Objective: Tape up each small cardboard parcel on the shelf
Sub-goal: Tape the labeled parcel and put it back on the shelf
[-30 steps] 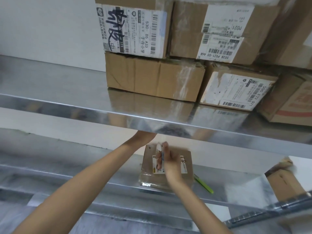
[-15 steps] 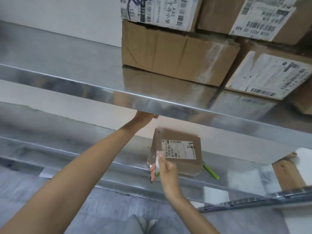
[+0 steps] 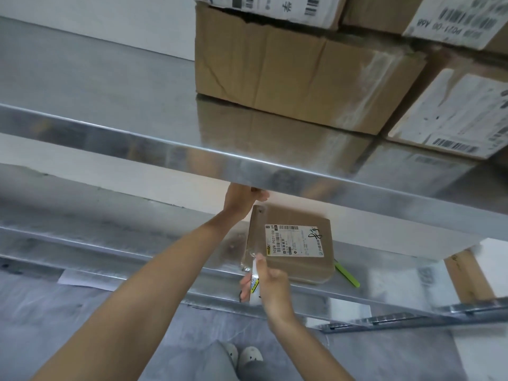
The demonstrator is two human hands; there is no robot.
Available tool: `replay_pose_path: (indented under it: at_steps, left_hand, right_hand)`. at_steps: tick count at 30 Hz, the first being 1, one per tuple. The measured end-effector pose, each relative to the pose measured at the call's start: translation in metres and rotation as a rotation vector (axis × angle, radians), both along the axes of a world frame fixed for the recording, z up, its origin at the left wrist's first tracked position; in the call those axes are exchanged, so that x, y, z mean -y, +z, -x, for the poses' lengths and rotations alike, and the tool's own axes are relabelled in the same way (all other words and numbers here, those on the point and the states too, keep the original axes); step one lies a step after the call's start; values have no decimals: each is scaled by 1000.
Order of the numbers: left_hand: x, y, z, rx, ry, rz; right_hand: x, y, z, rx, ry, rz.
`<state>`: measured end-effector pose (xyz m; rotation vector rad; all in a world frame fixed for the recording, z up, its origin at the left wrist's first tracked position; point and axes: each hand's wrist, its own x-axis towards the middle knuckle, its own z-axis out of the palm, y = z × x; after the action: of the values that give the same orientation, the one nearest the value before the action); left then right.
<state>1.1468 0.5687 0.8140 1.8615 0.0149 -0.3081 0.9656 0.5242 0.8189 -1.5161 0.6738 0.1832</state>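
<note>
Our right hand grips a small white yellow-labelled tool, drawn back from over the flat brown cardboard parcel to its near-left corner on the lower metal shelf. Glossy tape lines that edge, so we judge this strip nearly done. Our left hand stays at the far corner, grip hidden.

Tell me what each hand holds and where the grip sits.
Right hand grips a small white tool round its middle, tip at the parcel. Left hand is at the parcel's far corner; its grip cannot be told.
</note>
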Motion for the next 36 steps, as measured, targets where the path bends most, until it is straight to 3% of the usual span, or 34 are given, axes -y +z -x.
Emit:
replay_pose_path:
  at_steps: [7, 18, 26, 28, 36]
  left_hand:
    - [-3, -14, 0, 62, -58, 0]
    - [0, -17, -1, -25, -98, -13]
    - [4, -29, -10, -5, -164, -309]
    - [3, -33, -13, -51, -181, -369]
    - [11, -29, -19, -499, -123, -155]
  right_hand:
    - [-4, -1, -2, -54, -25, -51]
    - [-2, 0, 0, -88, -15, -73]
    - [4, -1, 4, -152, 7, -56]
    - [5, -1, 5, -177, 19, -48]
    - [13, -6, 5, -236, 45, -70]
